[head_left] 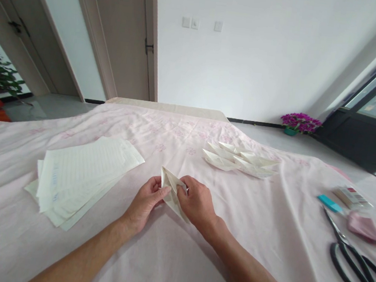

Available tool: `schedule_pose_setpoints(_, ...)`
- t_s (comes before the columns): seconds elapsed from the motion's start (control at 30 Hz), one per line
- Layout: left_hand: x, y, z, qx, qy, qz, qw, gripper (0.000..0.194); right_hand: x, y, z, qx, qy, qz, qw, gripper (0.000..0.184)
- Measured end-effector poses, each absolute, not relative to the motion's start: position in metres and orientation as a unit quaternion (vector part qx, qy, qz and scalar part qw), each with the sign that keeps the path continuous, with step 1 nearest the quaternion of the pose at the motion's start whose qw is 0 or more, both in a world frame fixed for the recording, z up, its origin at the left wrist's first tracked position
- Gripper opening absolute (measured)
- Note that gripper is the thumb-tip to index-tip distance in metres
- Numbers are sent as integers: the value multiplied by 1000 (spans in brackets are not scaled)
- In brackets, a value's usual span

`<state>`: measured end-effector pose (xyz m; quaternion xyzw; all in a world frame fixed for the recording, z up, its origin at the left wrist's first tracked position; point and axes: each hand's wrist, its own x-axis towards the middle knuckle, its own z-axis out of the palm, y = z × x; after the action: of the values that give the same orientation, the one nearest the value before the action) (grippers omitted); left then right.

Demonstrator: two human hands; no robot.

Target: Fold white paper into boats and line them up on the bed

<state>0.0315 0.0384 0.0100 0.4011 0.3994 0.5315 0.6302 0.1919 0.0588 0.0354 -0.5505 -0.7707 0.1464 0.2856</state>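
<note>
A folded paper boat (174,199) of off-white paper is held between both hands, just above the pink cloth. My left hand (146,197) grips its left side, thumb on the near face and fingers behind. From the right, my right hand (197,201) pinches the boat with its thumb tucked into the fold; some of its fingertips are hidden. Beyond my right hand, several finished-looking paper boats (240,160) sit grouped on the cloth. To the left of my hands lies a fanned stack of lined paper sheets (84,174).
Black-handled scissors (343,242) lie at the right, near a light-blue cutter-like item (329,203), a pink cloth piece (365,227) and a small wrapped pack (352,197). The pink patterned cloth (159,265) has wrinkles. Purple flowers (300,122) stand on the floor beyond.
</note>
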Motion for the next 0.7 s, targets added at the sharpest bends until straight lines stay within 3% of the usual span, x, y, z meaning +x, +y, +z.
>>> schedule_pose_setpoints(0.7,35,42,-10,448,494,546,508,20,186,52,36,-540,-796,110,252,14)
